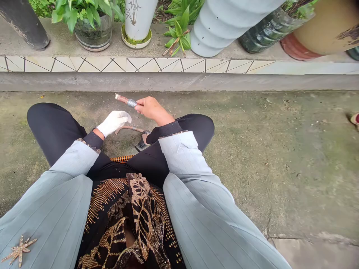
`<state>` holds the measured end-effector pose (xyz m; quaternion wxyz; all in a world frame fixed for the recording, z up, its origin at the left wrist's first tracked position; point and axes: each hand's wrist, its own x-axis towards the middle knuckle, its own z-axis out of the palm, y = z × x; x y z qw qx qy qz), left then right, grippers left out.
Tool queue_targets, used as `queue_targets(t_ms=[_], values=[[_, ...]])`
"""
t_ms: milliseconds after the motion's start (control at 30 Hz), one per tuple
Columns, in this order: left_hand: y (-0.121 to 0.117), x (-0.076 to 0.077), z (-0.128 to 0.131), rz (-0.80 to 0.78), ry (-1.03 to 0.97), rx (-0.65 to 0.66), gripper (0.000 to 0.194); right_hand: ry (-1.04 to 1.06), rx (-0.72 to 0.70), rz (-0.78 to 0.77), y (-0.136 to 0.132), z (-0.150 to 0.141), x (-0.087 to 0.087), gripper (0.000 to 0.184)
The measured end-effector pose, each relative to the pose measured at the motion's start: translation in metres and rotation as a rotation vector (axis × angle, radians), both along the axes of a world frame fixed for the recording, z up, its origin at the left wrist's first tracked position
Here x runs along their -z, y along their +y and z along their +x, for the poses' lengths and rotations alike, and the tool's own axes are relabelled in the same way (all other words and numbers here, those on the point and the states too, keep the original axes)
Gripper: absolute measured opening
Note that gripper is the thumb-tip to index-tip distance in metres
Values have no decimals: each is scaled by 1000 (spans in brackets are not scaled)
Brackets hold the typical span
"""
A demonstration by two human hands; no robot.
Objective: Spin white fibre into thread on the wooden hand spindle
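My right hand (pixel 153 109), bare, is closed around one end of a brown wooden stick (pixel 121 98) in front of my knees. Silvery wire (pixel 131 103) is wound round the stick beside my fingers, and the far end is pale. My left hand (pixel 113 122), in a white glove, is lower and to the left, its fingers closed. A small greyish, rounded thing shows at its fingertips, too unclear to name. Below the hands a second, forked-looking stick (pixel 130 127) lies near the ground by my shoe (pixel 142 142), partly hidden by the glove.
A low concrete ledge with a tiled edge (pixel 157 65) runs across ahead. On it stand a clear pot with a leafy plant (pixel 94 33), a white pot (pixel 138 22), a ribbed pale pot (pixel 224 26) and other planters. Concrete ground (pixel 266 149) spreads to the right.
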<state>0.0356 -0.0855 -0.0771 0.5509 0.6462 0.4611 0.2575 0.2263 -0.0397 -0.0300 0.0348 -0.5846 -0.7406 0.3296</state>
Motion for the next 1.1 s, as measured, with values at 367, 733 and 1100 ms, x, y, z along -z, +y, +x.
queue_targets(t_ms=[367, 733, 1100], values=[[4, -5, -9, 394, 601, 276, 32, -241, -580, -649, -8, -1, -10, 15], [4, -3, -9, -115, -170, 56, 41, 860, 111, -240, -2, 32, -29, 40], [-6, -11, -3, 511, 664, 204, 35, -168, 116, 74, 20, 18, 21, 18]])
